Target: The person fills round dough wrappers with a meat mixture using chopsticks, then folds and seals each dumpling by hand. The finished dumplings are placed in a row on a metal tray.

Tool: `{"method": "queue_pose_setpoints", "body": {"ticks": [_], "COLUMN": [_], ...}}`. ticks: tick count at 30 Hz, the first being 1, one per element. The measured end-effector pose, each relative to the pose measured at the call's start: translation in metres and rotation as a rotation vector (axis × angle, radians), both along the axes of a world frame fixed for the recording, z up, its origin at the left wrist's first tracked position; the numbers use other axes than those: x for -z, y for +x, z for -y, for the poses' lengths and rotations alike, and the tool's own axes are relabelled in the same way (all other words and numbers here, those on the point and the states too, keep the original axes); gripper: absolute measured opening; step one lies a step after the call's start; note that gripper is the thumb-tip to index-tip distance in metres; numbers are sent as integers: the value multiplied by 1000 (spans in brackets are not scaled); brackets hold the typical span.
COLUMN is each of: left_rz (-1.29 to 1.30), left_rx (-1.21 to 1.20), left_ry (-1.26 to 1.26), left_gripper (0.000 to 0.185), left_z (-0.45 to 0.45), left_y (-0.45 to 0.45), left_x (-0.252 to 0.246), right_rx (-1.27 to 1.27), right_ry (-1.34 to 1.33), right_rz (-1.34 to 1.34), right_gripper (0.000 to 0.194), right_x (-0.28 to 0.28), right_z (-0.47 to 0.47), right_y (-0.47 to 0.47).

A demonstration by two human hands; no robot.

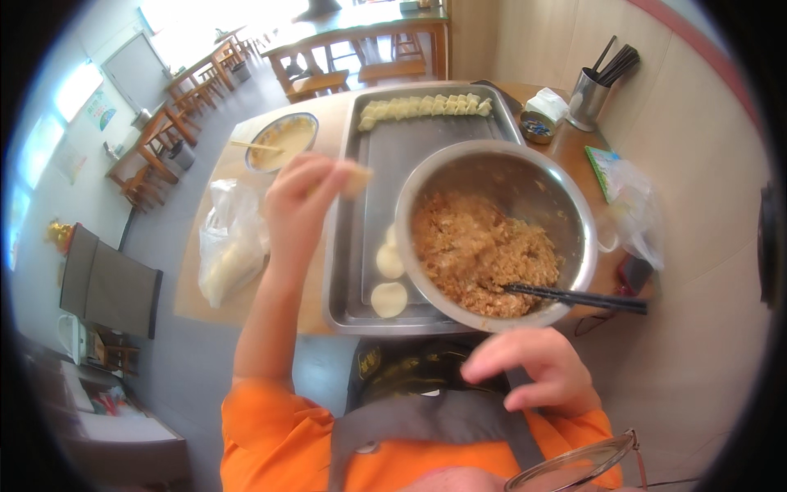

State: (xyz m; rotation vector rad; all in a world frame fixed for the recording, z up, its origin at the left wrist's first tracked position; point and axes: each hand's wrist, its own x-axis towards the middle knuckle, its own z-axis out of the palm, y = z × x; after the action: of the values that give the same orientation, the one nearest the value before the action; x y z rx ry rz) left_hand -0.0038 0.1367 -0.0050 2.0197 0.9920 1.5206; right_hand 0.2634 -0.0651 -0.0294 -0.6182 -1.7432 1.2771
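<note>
My left hand (307, 197) is raised over the left side of a steel tray (384, 160). Its fingertips pinch a small, blurred piece of pale dough (356, 178), perhaps a dumpling. Below the near rim of a large steel mixing bowl (587, 246), my right hand (535, 369) hangs with thumb and fingers apart and nothing between them. Brown minced filling (479, 252) fills much of the bowl, and dark chopsticks (578, 298) rest in it. Flat round dough wrappers (388, 300) lie on the tray, one partly hidden by the bowl. Shaped dumplings (424, 107) line its far end.
Left of the tray are a bowl of pale batter (295, 135) with light chopsticks and a plastic bag (230, 258) of pale contents. At right stand a metal chopstick holder (587, 101), a small tin (536, 128) and a clear plastic bag (636, 221), near the wall.
</note>
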Motion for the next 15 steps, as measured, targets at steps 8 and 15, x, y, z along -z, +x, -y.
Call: {"method": "queue_pose_setpoints", "body": {"ticks": [8, 15], "left_rz": [-341, -804], "left_rx": [-230, -324], "left_ry": [-112, 54], "left_gripper": [26, 21], "left_z": [-197, -268], "left_y": [31, 35], "left_x": [65, 107], "right_rx": [-141, -56], "right_ry": [-164, -275], "right_rz": [100, 154], "right_gripper": [35, 31], "right_x": [20, 34], "right_z": [24, 34], "right_y": [68, 100]}}
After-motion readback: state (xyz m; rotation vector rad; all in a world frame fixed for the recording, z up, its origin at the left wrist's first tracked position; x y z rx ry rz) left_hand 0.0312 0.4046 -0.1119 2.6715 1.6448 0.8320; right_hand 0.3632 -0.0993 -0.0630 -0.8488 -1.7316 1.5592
